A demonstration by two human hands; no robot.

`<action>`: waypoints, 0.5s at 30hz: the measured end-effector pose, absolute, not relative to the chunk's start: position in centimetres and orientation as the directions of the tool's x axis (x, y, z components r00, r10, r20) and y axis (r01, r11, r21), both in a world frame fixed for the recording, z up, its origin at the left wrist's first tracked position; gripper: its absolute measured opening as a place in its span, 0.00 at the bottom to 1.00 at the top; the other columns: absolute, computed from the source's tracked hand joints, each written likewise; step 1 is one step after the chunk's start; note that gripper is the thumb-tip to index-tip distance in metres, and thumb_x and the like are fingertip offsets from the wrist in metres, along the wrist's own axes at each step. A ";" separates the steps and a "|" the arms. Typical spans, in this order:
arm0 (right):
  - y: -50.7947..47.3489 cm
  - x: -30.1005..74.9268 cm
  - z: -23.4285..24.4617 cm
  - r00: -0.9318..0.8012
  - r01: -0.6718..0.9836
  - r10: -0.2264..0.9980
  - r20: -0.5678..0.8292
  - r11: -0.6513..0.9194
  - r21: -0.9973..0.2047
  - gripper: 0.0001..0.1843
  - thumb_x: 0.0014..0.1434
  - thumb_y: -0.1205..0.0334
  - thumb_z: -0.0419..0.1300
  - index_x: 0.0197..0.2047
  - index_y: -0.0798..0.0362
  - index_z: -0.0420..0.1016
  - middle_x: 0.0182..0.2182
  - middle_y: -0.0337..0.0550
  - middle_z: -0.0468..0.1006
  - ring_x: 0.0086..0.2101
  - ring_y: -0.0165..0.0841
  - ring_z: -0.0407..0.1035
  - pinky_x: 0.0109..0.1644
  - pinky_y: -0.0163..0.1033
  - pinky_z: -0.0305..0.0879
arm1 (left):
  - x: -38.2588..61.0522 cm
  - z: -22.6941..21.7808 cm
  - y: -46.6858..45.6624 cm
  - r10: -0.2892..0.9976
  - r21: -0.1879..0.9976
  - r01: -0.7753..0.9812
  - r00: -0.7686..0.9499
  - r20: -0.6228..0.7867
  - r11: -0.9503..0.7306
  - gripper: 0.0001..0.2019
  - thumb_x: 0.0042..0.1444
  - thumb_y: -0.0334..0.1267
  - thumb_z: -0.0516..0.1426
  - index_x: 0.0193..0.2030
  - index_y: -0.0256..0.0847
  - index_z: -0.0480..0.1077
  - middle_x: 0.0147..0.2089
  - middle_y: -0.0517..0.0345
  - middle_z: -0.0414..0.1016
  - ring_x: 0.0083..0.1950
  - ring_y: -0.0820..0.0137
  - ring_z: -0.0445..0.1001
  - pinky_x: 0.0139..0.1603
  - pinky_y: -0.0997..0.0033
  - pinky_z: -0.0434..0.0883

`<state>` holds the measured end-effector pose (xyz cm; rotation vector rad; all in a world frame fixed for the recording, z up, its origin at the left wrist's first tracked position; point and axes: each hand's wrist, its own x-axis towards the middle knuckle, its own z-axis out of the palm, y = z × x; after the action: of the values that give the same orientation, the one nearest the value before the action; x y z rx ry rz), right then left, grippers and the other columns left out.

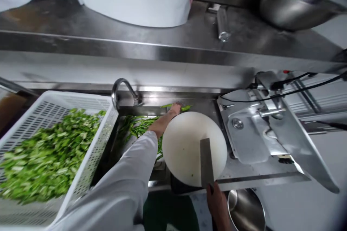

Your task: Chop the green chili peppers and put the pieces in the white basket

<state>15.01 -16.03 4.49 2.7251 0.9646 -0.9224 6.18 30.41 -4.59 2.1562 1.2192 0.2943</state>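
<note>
Your left hand (175, 108) reaches past the one round board (189, 140) onto a few green pods (186, 108) at the sink edge; you cannot tell whether its grip is closed. Your right hand (217, 202) has its grip clamped on one cleaver (206, 162), which lies on the board. One basket (89, 158) of chopped greens stands to the left, and there are two bowls: a shelf bowl (292, 5) and a low bowl (246, 211)

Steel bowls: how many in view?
2. One bowl on the upper shelf, far right; the second bowl at the bottom edge, beside the right hand holding the cleaver. Others may be hidden.

basket (93, 148) of chopped greens (48, 155), steel bowl (292, 5)
</note>
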 end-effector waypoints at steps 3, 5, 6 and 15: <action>-16.3 15.1 3.7 0.612 0.554 0.519 -0.596 -0.820 -0.145 0.10 0.70 0.60 0.55 0.45 0.50 0.79 0.37 0.49 0.87 0.42 0.43 0.82 0.39 0.36 0.66 | 8.0 -5.7 31.1 0.839 0.629 0.717 0.513 -0.184 -0.300 0.15 0.56 0.30 0.67 0.51 0.34 0.80 0.56 0.36 0.80 0.63 0.49 0.73 0.72 0.44 0.59; -16.4 15.3 3.5 0.613 0.547 0.497 -0.615 -0.828 -0.124 0.11 0.70 0.58 0.54 0.43 0.50 0.78 0.37 0.51 0.87 0.41 0.44 0.82 0.39 0.37 0.66 | 7.7 -6.4 31.1 0.847 0.637 0.732 0.479 -0.230 -0.241 0.13 0.56 0.29 0.68 0.48 0.34 0.80 0.56 0.37 0.80 0.61 0.52 0.74 0.70 0.50 0.62; -16.5 15.4 3.5 0.610 0.547 0.483 -0.628 -0.830 -0.107 0.12 0.70 0.57 0.54 0.43 0.50 0.77 0.36 0.51 0.86 0.41 0.44 0.82 0.38 0.38 0.66 | 6.9 -6.8 31.0 0.853 0.641 0.739 0.457 -0.251 -0.207 0.12 0.56 0.29 0.68 0.47 0.34 0.80 0.55 0.37 0.80 0.59 0.53 0.76 0.68 0.54 0.64; -16.2 16.7 2.4 0.547 0.597 0.455 -0.703 -0.801 -0.054 0.17 0.68 0.49 0.50 0.40 0.49 0.74 0.34 0.55 0.84 0.41 0.48 0.79 0.39 0.41 0.67 | -16.5 -9.1 20.5 0.937 0.652 0.728 0.038 -0.346 0.211 0.10 0.61 0.30 0.66 0.48 0.35 0.76 0.55 0.42 0.77 0.60 0.57 0.73 0.66 0.64 0.67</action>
<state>16.69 -16.24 2.41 2.5903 0.8911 -1.0931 -16.53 20.47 -9.06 1.5653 1.7364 0.3523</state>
